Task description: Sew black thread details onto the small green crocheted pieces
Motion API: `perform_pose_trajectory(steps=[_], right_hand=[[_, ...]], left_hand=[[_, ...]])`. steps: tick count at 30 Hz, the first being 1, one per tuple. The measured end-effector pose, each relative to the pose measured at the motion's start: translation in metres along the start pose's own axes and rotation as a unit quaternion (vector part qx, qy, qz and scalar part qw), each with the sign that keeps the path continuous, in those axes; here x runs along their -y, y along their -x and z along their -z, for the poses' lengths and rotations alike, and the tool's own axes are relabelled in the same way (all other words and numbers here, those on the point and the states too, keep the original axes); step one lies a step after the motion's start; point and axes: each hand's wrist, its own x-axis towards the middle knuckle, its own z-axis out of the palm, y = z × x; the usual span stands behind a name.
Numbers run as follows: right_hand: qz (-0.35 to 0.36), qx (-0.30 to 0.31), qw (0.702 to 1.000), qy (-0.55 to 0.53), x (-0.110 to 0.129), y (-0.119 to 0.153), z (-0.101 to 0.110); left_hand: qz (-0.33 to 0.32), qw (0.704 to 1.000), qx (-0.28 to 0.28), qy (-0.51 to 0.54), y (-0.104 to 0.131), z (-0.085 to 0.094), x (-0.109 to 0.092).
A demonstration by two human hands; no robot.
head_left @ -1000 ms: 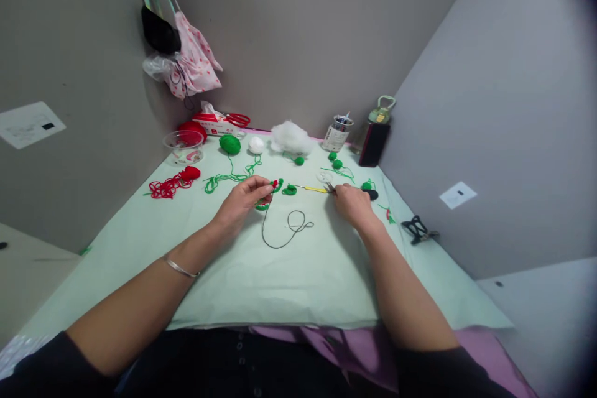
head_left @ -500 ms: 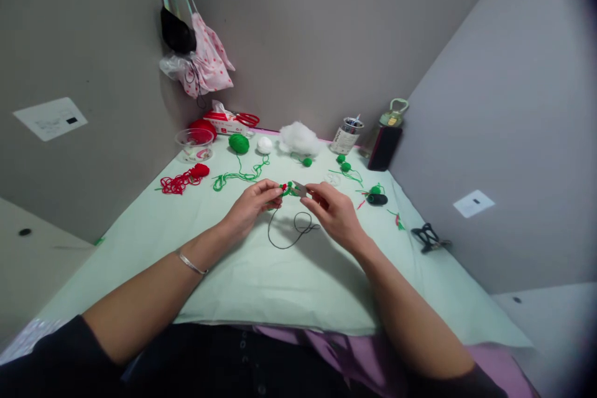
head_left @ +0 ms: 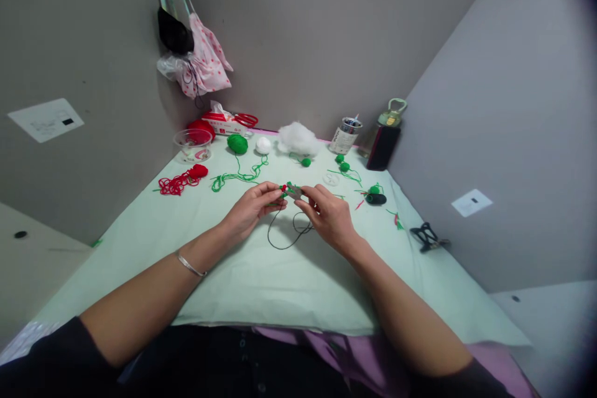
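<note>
My left hand [head_left: 250,210] pinches a small red and green yarn piece [head_left: 284,188] between thumb and fingertips, above the middle of the table. Between the fingers of my right hand [head_left: 330,216] is a small flat grey metal piece [head_left: 294,192], whose exact kind I cannot make out. Its far end lies against or right over the green part of the yarn piece. A thin black cord [head_left: 278,248] hangs in a loop below my hands. My fingertips partly hide the yarn piece.
Behind my left hand lie a green yarn ball [head_left: 237,144], red yarn [head_left: 177,184] and a clear bowl [head_left: 193,154]. White stuffing [head_left: 298,138], a pen can [head_left: 346,135] and a phone [head_left: 384,148] stand at the back. A black spool [head_left: 375,199] lies right.
My right hand has moved slightly left, bringing the grey metal piece closer over the yarn piece. My left hand keeps its pinch. The whole view has shifted a little.
</note>
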Motion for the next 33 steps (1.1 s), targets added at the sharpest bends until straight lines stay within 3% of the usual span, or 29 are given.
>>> perform_pose_trajectory(steps=[6, 13, 17, 21, 28, 33], right_hand=[[-0.006, 0.002, 1.0, 0.003, 0.003, 0.0, -0.001], [-0.019, -0.001, 0.994, 0.104, 0.014, -0.001, 0.001], [-0.032, 0.003, 0.999, -0.012, 0.009, -0.001, -0.001], [-0.067, 0.018, 0.985, -0.156, 0.002, -0.003, -0.003], [-0.029, 0.013, 0.996, -0.084, 0.007, -0.001, -0.002], [-0.037, 0.019, 0.993, -0.107, 0.007, -0.002, -0.002]], left_hand=[[0.005, 1.0, 0.007, 0.008, -0.001, 0.001, 0.002], [-0.014, 0.999, -0.013, -0.03, 0.001, -0.003, 0.0], [-0.008, 1.0, -0.012, -0.02, 0.002, -0.003, -0.002], [0.013, 1.0, 0.002, 0.007, 0.0, -0.001, -0.001], [-0.005, 1.0, 0.021, -0.016, 0.002, -0.004, 0.003], [-0.014, 0.999, 0.025, -0.027, 0.002, -0.003, 0.004]])
